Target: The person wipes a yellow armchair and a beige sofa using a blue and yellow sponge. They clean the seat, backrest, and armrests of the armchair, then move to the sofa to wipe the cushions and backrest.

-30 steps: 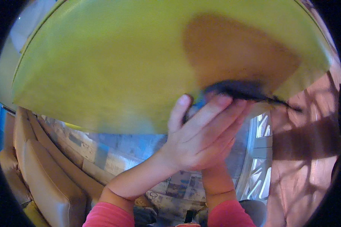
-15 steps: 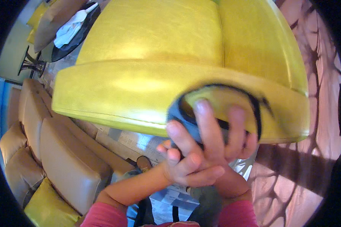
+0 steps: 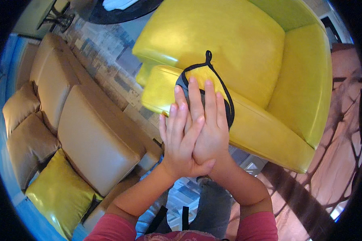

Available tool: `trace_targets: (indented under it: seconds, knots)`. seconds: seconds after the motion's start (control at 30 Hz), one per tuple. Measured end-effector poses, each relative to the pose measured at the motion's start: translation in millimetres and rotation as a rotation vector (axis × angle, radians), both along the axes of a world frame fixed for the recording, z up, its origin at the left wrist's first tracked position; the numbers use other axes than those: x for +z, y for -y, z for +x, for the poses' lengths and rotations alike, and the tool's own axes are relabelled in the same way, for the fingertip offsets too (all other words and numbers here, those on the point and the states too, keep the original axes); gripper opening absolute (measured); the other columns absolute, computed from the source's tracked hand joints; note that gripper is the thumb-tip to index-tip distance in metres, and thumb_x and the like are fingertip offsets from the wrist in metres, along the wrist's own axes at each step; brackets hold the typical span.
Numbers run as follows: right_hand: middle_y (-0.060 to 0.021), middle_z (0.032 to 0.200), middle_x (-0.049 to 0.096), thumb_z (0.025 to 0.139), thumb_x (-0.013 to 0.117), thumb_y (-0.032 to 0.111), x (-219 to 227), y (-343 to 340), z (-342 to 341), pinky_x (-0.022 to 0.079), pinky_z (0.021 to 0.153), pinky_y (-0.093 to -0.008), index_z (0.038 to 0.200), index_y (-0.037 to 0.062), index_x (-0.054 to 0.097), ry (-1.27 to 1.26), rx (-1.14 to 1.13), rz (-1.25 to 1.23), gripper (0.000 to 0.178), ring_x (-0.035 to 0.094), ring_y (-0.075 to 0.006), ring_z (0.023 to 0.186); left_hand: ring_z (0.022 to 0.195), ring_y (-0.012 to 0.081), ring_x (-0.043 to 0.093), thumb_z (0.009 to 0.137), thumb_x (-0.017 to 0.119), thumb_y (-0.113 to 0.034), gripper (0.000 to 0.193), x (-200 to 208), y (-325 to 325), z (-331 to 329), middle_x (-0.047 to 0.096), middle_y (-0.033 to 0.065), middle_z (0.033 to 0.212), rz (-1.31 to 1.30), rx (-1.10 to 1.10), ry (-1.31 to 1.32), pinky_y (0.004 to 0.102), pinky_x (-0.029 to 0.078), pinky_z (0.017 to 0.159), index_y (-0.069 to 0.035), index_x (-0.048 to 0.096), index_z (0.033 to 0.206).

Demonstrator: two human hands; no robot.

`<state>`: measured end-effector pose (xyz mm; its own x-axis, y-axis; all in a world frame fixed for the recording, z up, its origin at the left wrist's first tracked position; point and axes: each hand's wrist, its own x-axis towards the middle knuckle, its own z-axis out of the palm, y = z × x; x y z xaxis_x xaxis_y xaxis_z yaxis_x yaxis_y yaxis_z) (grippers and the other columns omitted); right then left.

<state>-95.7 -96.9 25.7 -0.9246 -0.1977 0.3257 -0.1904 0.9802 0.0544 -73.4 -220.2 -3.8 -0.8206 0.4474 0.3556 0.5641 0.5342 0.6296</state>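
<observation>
A yellow cloth mitt with black trim, a black loop at its tip and a grey section rests against the armrest of a yellow armchair. My right hand lies over the mitt, back up, its fingers stretched out flat across the yellow and grey cloth. Over the near side of the right hand lies my left hand, fingers extended and slightly spread, its thumb reaching across the right wrist. What is under both palms is hidden.
To the left stands a tan leather sofa with brown cushions and a shiny yellow-green pillow. A dark round table bearing a white cloth is beyond the armchair. Patchwork-patterned flooring runs between them; a pinkish branch-patterned surface lies at right.
The view has turned, showing more of the sofa and the chair's seat. My fingers have straightened from a curled, blurred pose, and the mitt now lies flatter beneath my right hand.
</observation>
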Motion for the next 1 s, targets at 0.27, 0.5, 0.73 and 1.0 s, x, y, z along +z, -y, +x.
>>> trace_targets:
  seconds: [0.27,0.5,0.73,1.0]
  knots:
    - [-0.0097,0.127,0.062,0.09,0.054,0.042,17.1,54.5,-67.6,0.037,0.098,-0.0571,0.11,0.0172,0.071,0.314,0.066,0.014,0.036,0.05,-0.0376,0.125,0.147,0.0526,0.022,0.087,0.062,-0.051,0.078,19.5,41.5,-61.4,0.024,0.0345,0.158,0.164,0.091,0.23,0.0663,0.015,0.116,-0.007,0.044,0.149]
    - [-0.0108,0.122,0.063,0.085,0.059,0.038,24.4,68.7,-96.4,0.039,0.093,-0.0588,0.106,0.0104,0.07,0.397,0.152,-0.006,0.037,0.049,-0.0405,0.122,0.137,0.0492,0.038,0.083,0.071,-0.027,0.08,29.6,53.2,-81.1,0.032,0.031,0.15,0.316,0.135,0.433,0.0517,0.036,0.113,-0.005,0.037,0.152]
    - [-0.0093,0.112,0.065,0.085,0.058,0.037,25.9,77.2,-114.0,0.042,0.089,-0.0548,0.1,0.0087,0.07,0.555,0.205,0.119,0.034,0.055,-0.0362,0.112,0.134,0.0471,0.044,0.088,0.069,-0.032,0.076,41.1,58.4,-86.4,0.035,0.0277,0.151,0.381,0.228,0.588,0.0496,0.04,0.11,-0.005,0.036,0.152]
    - [-0.0077,0.095,0.07,0.085,0.057,0.032,11.2,69.7,-123.1,0.043,0.084,-0.049,0.088,0.0099,0.07,0.586,0.384,0.201,0.026,0.062,-0.03,0.099,0.128,0.0459,0.05,0.092,0.066,-0.04,0.072,37.7,54.4,-78.8,0.041,0.0247,0.147,0.376,0.389,0.667,0.0498,0.045,0.106,-0.011,0.038,0.151]
